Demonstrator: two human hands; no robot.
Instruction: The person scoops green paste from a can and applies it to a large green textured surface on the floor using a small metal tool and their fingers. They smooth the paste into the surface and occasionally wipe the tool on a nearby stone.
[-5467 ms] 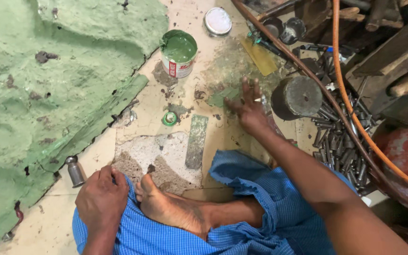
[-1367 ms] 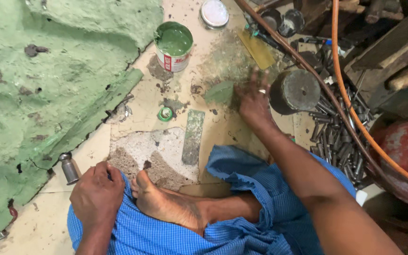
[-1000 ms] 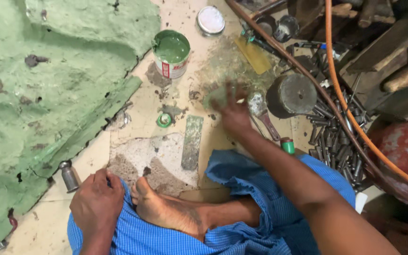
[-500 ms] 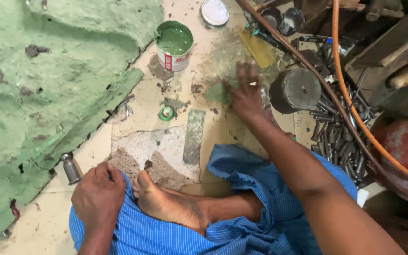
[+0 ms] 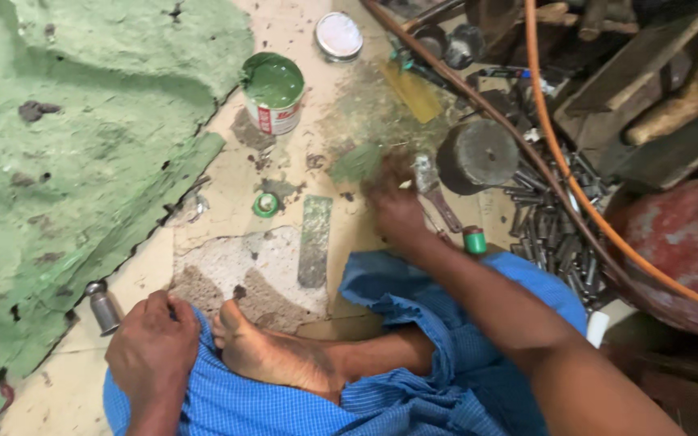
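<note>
My right hand (image 5: pixel 393 208) is stretched forward low over the floor, blurred by motion, its fingertips at a green smear (image 5: pixel 355 164). Whether it holds anything is unclear. Just right of it lies a scraper (image 5: pixel 432 187) with a green-tipped handle (image 5: pixel 474 240). My left hand (image 5: pixel 153 349) rests on my knee, on the blue checked cloth (image 5: pixel 414 387), holding nothing. My bare foot (image 5: pixel 272 359) lies between the hands. An open can of green paint (image 5: pixel 274 90) stands further ahead, with its round lid (image 5: pixel 338 35) beyond it.
A rough green-coated sheet (image 5: pixel 74 137) covers the left. On the floor lie a flat metal strip (image 5: pixel 314 241), a small green cap (image 5: pixel 266 204) and a small metal cylinder (image 5: pixel 104 307). At right: a grey round weight (image 5: pixel 478 153), an orange hose (image 5: pixel 563 161), several bolts (image 5: pixel 551 242), wood scraps.
My right hand has shifted back and forth over the green smear, drawing slightly nearer and left. My left hand has stayed on my knee.
</note>
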